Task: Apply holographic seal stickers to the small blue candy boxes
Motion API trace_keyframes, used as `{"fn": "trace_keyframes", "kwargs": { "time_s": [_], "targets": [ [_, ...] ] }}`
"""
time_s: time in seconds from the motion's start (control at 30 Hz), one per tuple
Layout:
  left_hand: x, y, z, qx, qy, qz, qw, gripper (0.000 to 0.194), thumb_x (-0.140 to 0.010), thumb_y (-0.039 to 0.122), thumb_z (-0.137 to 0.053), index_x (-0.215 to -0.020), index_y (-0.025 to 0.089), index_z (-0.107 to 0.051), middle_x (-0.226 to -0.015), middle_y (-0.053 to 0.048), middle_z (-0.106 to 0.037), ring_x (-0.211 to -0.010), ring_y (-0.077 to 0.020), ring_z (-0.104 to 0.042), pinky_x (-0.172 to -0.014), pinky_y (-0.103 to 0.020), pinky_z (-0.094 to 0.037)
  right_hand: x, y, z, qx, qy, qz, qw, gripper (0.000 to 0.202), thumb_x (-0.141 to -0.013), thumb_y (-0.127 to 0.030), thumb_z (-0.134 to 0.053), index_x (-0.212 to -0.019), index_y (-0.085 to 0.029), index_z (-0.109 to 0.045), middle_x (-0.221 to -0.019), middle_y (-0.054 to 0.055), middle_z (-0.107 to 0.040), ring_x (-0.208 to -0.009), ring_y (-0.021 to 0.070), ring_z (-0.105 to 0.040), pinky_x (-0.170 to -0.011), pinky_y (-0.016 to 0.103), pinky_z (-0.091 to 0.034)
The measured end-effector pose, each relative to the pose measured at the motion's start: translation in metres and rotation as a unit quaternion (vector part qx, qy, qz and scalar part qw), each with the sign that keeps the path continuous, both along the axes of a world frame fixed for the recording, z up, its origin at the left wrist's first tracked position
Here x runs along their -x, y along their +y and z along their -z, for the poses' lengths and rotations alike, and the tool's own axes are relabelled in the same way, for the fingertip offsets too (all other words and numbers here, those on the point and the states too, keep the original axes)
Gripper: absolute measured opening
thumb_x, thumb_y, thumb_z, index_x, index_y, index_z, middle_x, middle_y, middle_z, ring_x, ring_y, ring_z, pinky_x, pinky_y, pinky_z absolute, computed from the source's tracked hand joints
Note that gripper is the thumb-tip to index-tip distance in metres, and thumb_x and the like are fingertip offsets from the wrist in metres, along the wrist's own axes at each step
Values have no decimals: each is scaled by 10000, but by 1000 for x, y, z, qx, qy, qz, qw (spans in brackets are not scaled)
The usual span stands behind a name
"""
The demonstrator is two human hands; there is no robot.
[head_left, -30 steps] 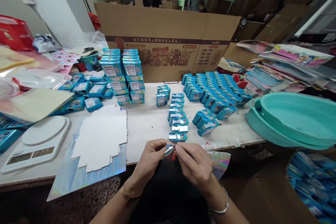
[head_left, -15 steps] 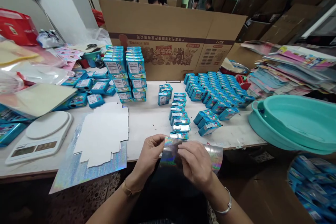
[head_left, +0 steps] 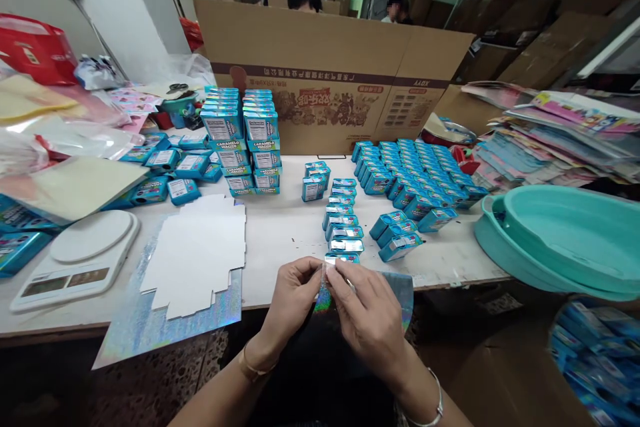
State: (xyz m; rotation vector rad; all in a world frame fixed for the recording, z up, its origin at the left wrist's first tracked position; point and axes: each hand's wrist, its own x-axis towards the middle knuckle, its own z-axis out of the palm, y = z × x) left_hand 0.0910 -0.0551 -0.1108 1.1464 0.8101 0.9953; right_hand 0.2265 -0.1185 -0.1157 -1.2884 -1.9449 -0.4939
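Note:
A shiny holographic sheet (head_left: pixel 401 288) is held between my hands at the table's front edge. My left hand (head_left: pixel 295 297) pinches its left end between thumb and fingers. Close beside it, my right hand (head_left: pixel 369 313) is closed on the sheet, its fingertips almost meeting those of the left. Most of the sheet is hidden behind the right hand, and a rainbow-coloured strip shows between the hands. Just beyond my fingertips begins a row of small blue boxes (head_left: pixel 344 232), standing on edge; the nearest is partly covered.
Left are stacked blue boxes (head_left: pixel 240 159), white die-cut card sheets (head_left: pixel 197 253) and a white kitchen scale (head_left: pixel 75 260). Many blue boxes (head_left: pixel 417 180) and turquoise basins (head_left: pixel 565 233) are at right. A large cardboard carton (head_left: pixel 330 47) stands behind; people are beyond it.
My right hand has shifted left and up along the sheet, bringing its fingertips near the left hand's. Less of the sheet's left part shows now.

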Motion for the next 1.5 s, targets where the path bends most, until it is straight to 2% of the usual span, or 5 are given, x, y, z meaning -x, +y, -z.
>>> {"fn": "trace_keyframes", "kwargs": {
  "time_s": [0.23, 0.63, 1.03, 1.27, 1.5],
  "targets": [
    [1, -1, -4, 14, -8, 20, 1000, 304, -726, 446, -806, -706, 146, -761, -638, -19, -685, -642, -137, -576, -644, -224, -469, -3, -4, -4, -9, 29, -16, 999, 297, -916, -41, -527, -1155, -148, -668, -1053, 129, -732, -986, 235, -675, -839, 386, -577],
    [2, -4, -7, 37, -29, 18, 999, 344, -720, 486, -809, -709, 146, -765, -609, -13, -663, -604, -128, -557, -615, -224, -466, -2, -10, -2, -40, 17, -32, 999, 320, -881, 2, -523, -1130, -126, -679, -1143, 174, -725, -1143, 266, -658, -935, 414, -575],
    [7, -2, -3, 47, -36, 22, 998, 298, -713, 438, -828, -728, 147, -764, -636, -12, -671, -611, -118, -543, -587, -204, -440, -7, -3, -11, -36, 25, -44, 998, 352, -894, -32, -529, -1172, -198, -666, -872, 65, -680, -835, 193, -622, -745, 332, -516],
    [9, 4, -1, 66, -21, 0, 998, 283, -667, 408, -851, -698, 146, -748, -619, -3, -662, -547, -99, -510, -529, -194, -406, -13, -11, -22, -25, -63, -59, 996, 278, -934, -40, -479, -1052, -176, -691, -856, 40, -686, -936, 191, -634, -1039, 441, -393],
    [8, 11, 5, 39, -17, -27, 999, 239, -681, 374, -833, -685, 150, -748, -591, 6, -650, -559, -101, -526, -545, -191, -423, -16, -27, -35, -23, -86, -65, 994, 216, -920, -49, -553, -1008, -187, -695, -817, 20, -693, -927, 187, -654, -1126, 468, -340]
  ]
}}
